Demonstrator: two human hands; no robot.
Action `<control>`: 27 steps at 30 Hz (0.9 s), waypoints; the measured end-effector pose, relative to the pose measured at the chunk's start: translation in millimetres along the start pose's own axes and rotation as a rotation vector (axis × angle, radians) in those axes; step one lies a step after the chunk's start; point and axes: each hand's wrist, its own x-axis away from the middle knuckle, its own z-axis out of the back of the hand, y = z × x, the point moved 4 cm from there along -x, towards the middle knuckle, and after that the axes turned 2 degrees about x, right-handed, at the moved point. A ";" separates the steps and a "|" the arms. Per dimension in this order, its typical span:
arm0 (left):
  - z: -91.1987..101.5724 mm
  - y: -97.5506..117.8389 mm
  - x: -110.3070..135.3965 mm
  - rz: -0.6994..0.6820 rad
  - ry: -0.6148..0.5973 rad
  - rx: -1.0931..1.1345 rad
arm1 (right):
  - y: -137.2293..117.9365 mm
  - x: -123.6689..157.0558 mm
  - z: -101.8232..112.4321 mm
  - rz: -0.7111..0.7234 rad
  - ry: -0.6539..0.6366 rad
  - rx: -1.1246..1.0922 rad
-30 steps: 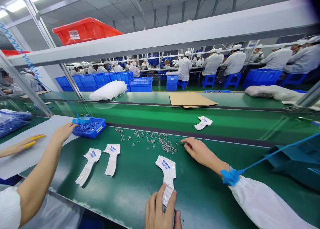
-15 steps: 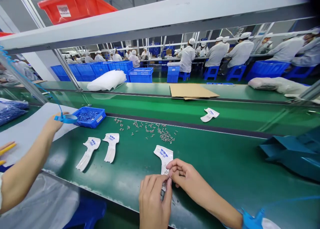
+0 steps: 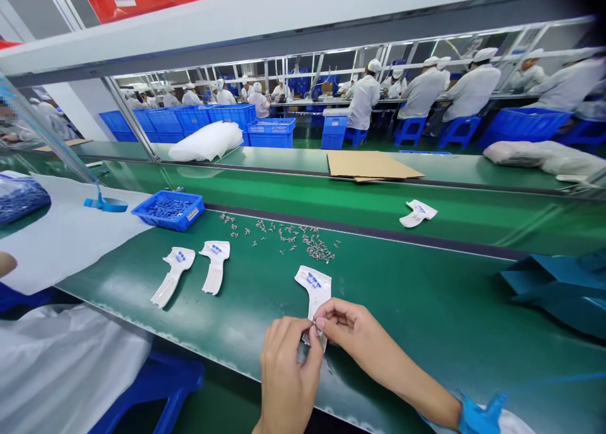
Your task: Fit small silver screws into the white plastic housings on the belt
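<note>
My left hand [image 3: 286, 374] and my right hand [image 3: 348, 330] meet at the near edge of the green bench, both pinched over the narrow lower end of a white plastic part [image 3: 313, 287] with a blue insert. The right fingertips seem to pinch a tiny metal piece against it; it is too small to name. A scatter of small metal screws [image 3: 303, 239] lies just beyond the part. Two more white parts [image 3: 174, 271] [image 3: 215, 265] lie to the left. A blue strap circles my right wrist [image 3: 476, 415].
A blue tray [image 3: 169, 209] of small pieces stands at the left beside a white sheet [image 3: 61, 235]. Another white part [image 3: 417, 212] lies on the green conveyor belt [image 3: 360, 210]. Cardboard [image 3: 372, 165] and bagged goods sit beyond. Several workers in white sit in the background.
My right hand came back from the screw pile to join my left hand on the white part. The neighbouring person's arm at the left has withdrawn from the blue tray and left the view.
</note>
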 end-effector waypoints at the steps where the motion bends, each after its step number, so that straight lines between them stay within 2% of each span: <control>1: -0.3 -0.8 -0.5 0.002 -0.028 0.007 | -1.0 -0.6 2.0 0.002 -0.006 0.040; 6: -1.7 -9.8 -4.9 -0.023 -0.226 -0.031 | -5.5 -7.6 16.0 -0.036 0.005 0.385; 11: -8.3 -19.7 -3.3 -0.052 -0.378 -0.126 | -6.3 -14.3 15.2 -0.096 -0.021 0.632; 15: -12.2 -20.3 -1.4 -0.046 -0.398 -0.140 | -5.5 -16.5 12.8 -0.096 0.028 0.711; 27: -15.0 -22.7 -1.2 -0.033 -0.398 -0.127 | -2.0 -14.1 13.2 -0.098 0.063 0.817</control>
